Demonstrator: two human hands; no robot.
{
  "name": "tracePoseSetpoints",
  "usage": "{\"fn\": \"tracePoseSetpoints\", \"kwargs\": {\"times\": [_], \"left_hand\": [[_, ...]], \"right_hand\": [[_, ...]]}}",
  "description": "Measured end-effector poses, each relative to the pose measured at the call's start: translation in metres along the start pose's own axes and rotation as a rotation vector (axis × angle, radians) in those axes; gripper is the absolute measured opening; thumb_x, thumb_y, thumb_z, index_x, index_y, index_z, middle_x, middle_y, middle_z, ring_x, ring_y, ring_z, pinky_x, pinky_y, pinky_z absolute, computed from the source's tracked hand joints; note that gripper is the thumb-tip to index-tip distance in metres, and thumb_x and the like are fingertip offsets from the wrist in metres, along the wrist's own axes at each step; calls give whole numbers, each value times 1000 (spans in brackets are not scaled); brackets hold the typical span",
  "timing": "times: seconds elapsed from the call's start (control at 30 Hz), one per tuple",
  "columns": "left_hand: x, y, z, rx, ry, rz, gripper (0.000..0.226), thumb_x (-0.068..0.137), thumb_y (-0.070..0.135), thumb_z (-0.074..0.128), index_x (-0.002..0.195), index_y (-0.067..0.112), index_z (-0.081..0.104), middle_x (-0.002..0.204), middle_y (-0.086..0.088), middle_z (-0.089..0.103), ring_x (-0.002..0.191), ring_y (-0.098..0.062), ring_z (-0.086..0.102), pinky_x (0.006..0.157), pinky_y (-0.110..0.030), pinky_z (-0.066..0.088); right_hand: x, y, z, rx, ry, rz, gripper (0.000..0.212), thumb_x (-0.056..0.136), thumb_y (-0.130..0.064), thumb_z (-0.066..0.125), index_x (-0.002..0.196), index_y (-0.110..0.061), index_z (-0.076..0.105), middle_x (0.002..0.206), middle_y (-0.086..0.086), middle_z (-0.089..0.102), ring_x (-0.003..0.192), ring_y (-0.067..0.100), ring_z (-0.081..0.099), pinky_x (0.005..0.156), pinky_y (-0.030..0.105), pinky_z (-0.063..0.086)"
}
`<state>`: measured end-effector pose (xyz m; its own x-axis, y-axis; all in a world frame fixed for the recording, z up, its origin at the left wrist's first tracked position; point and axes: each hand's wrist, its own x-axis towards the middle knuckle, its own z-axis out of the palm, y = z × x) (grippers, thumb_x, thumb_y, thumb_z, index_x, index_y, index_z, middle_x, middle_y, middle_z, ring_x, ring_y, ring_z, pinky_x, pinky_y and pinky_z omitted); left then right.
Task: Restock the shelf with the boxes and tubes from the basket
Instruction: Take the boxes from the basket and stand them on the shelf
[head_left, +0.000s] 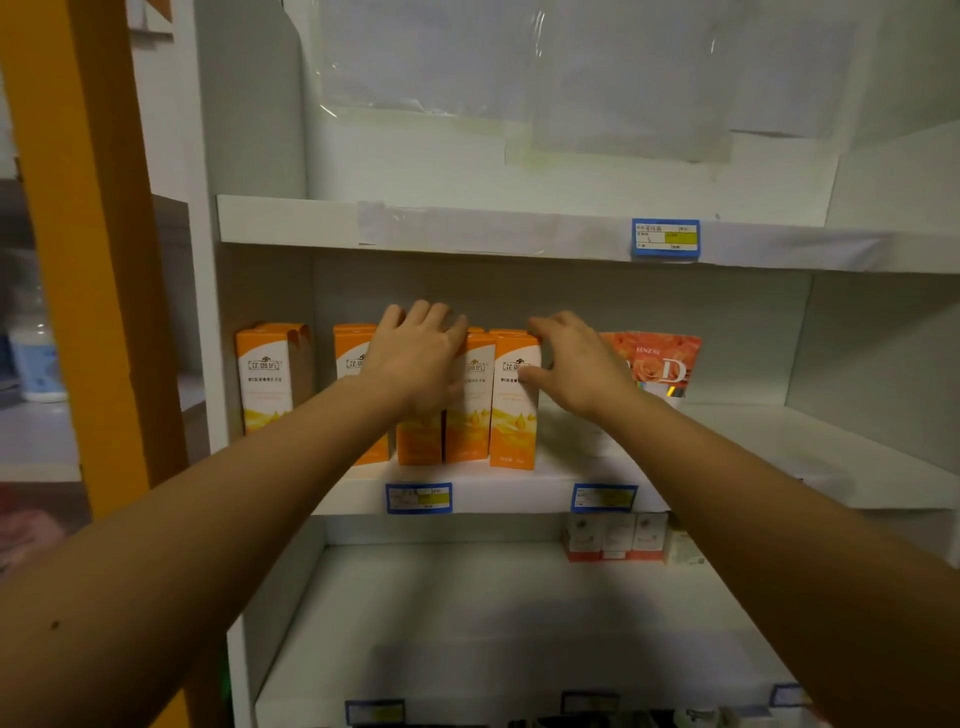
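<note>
White shelving (519, 234) fills the view, with an orange post (88, 260) at its left. On the middle shelf (727, 457) a row of orange boxes (514, 410) is stood upright, one orange box (262, 382) set apart to the left. Right of the row, a rose-printed pack (667, 364) is seen. The left hand (415, 358) is laid flat, fingers spread, over the row; the right hand (576, 364) is pressed open against the rightmost box. Blue price tags (418, 498) are fixed below.

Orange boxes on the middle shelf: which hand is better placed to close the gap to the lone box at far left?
Probably the left hand: it lies across the row's left boxes, nearest the gap and the lone orange box. The right hand is at the row's right end.
</note>
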<state>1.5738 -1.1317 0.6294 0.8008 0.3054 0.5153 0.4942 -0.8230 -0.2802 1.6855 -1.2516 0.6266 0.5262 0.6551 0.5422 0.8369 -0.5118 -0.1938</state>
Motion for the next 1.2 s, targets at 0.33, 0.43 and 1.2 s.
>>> {"fn": "tracePoseSetpoints", "kwargs": {"times": [0.33, 0.43, 1.2], "left_hand": [[-68, 7, 9, -94, 13, 78, 70, 92, 35, 45, 150, 16, 13, 157, -6, 21, 144, -23, 22, 117, -39, 15], [-99, 13, 26, -125, 13, 93, 63, 91, 36, 46, 146, 14, 26, 152, -7, 32, 138, -25, 31, 113, -38, 21], [-343, 129, 294, -433, -754, 109, 34, 90, 35, 48, 116, 16, 59, 120, -5, 60, 108, -25, 57, 90, -36, 46]], "right_hand": [[-68, 1, 12, 1, -4, -41, 58, 90, -22, 54, 142, -16, 30, 146, 4, 37, 131, 25, 40, 99, 44, 44], [-102, 2, 32, 8, -34, -50, 54, 91, -23, 51, 141, -17, 32, 145, 3, 38, 130, 23, 39, 96, 41, 42], [-383, 75, 299, 81, -851, 119, 46, 92, -22, 52, 137, -14, 43, 144, 9, 41, 130, 26, 40, 103, 35, 37]]}}
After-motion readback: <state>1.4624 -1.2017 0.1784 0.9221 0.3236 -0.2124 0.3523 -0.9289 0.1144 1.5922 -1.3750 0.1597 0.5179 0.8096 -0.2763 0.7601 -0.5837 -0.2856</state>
